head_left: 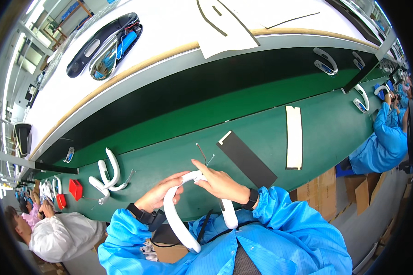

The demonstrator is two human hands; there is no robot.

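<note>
Both hands hold a white U-shaped neckband device (173, 219) in front of my chest, its two arms hanging down toward my jacket. My left hand (158, 193) has its fingers wrapped round the left part of the curve. At the top of the curve, my right hand (221, 184) grips the band with the thumb side, its index finger pointing up. Thin wires (202, 153) stick up beside that finger. Part of the device's right arm is hidden behind my right hand. On the bench just beyond lies a dark grey strip (248, 159) with a pale patch at one end.
A cream strip (294, 137) lies further right on the green bench (192, 146). Several white curved parts (109, 172) with wires and a red bin (75, 189) are at left. The shelf above holds a black device (103, 43) and a paper sheet (225, 32). Co-workers sit on both sides.
</note>
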